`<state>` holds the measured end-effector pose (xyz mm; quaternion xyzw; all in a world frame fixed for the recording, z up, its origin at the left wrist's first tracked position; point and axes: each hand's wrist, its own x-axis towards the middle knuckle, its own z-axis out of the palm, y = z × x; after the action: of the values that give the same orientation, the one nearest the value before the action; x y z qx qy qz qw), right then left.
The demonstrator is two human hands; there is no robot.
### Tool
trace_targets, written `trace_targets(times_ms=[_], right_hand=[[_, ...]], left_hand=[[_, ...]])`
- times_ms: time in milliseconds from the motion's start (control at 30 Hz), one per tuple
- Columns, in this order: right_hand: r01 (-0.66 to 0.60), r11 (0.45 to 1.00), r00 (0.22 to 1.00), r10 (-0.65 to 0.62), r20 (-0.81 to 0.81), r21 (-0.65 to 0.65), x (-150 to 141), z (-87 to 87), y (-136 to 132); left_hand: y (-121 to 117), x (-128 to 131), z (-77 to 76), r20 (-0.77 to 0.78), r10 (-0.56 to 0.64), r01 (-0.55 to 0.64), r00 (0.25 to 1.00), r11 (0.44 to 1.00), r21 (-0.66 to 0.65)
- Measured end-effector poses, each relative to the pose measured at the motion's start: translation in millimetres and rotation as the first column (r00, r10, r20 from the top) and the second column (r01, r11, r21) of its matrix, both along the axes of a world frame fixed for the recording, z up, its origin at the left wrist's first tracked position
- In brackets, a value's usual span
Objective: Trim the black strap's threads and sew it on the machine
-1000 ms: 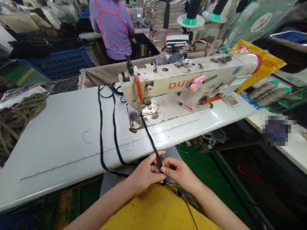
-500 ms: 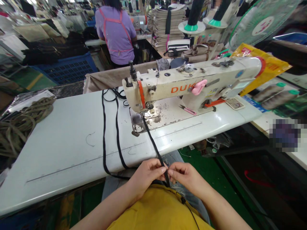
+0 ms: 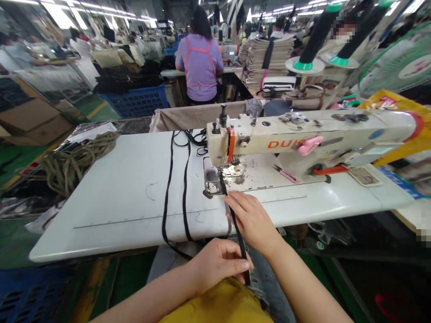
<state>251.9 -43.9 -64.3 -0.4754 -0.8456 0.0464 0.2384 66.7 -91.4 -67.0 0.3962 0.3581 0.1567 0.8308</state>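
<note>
A long black strap point(image 3: 239, 237) runs from under the needle of the sewing machine point(image 3: 262, 139) down over the table's front edge toward my lap. My left hand point(image 3: 224, 262) is closed near my waist, pinching the strap between thumb and fingers. Closer to the machine, my right hand point(image 3: 251, 220) has its fingertips over the strap, just in front of the needle plate, and its thumb beside it. Two more lengths of black strap point(image 3: 185, 197) cross the white table point(image 3: 128, 188) left of the machine, with loops piled behind the machine head.
Pink-handled snips point(image 3: 286, 174) lie on the machine bed. A heap of olive cord point(image 3: 77, 161) sits at the table's left end. Black thread cones point(image 3: 316, 40) and a green fan point(image 3: 400, 63) stand at the right. Beyond the machine, a person in purple point(image 3: 201, 67) faces away.
My right hand has left its place beside the left hand and moved up the strap toward the needle. My left hand still pinches the strap. The view has tilted up and shifted left.
</note>
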Motion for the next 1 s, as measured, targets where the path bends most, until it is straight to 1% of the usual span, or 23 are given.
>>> trace_targets(times_ms=[133, 233, 367, 500, 667, 800, 900, 1000], right_hand=[[-0.057, 0.998, 0.996, 0.055, 0.067, 0.026, -6, -5.7, 28], [-0.062, 0.997, 0.994, 0.058, 0.094, 0.043, -7, -8.9, 36], [-0.064, 0.996, 0.994, 0.058, 0.089, 0.066, -6, -10.3, 34], [-0.072, 0.996, 0.993, 0.066, 0.099, 0.057, -6, -8.9, 32], [-0.061, 0.997, 0.993, 0.055, 0.105, 0.054, -7, -7.6, 31], [-0.055, 0.996, 0.991, 0.046, 0.123, 0.072, -8, -8.5, 32], [-0.051, 0.996, 0.989, 0.039, 0.141, 0.076, -7, -10.2, 32], [-0.054, 0.996, 0.988, 0.043, 0.149, 0.067, -6, -11.9, 32]], left_hand=[[4, -3, 9.7, 0.025, -0.005, 0.005, 1.000, 1.000, -0.005], [5, -4, 12.0, 0.018, -0.003, 0.003, 1.000, 1.000, -0.007], [7, -4, 11.0, 0.042, -0.005, 0.006, 0.999, 1.000, -0.020], [10, -2, 8.4, 0.088, 0.003, 0.000, 0.996, 0.999, -0.033], [12, 0, -0.2, 0.128, 0.030, -0.023, 0.991, 0.998, -0.054], [15, 1, -5.2, 0.120, 0.058, -0.052, 0.991, 0.997, -0.049], [20, 2, -3.7, 0.101, 0.081, -0.075, 0.992, 0.996, -0.056], [27, 3, 1.6, 0.087, 0.114, -0.110, 0.990, 0.993, -0.051]])
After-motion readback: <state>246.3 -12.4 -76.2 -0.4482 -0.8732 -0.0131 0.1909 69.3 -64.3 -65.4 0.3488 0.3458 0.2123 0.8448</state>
